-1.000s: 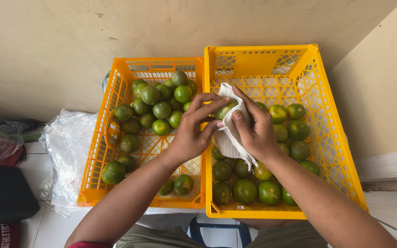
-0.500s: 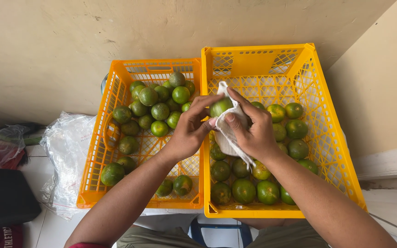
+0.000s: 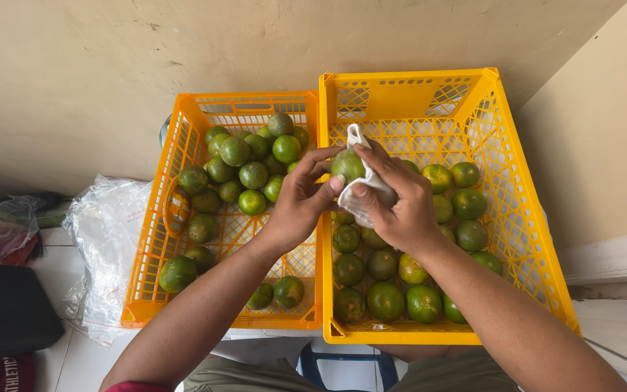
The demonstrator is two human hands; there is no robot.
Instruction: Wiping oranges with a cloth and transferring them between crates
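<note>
Green citrus point(image 3: 347, 164) pinched in left hand point(image 3: 300, 207) grip; right hand point(image 3: 400, 207) presses white cloth point(image 3: 369, 190) against it.

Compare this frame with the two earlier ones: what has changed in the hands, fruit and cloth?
The round green citrus fruit now shows more fully above the white cloth, which has slipped down toward the right hand. The left hand still grips the fruit. Both orange plastic crates and their fruit are unmoved.

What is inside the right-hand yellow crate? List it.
The right crate holds green citrus fruits lying on its lattice floor. The hands, with a white cloth and one fruit, cover the fruit directly beneath them.
</note>
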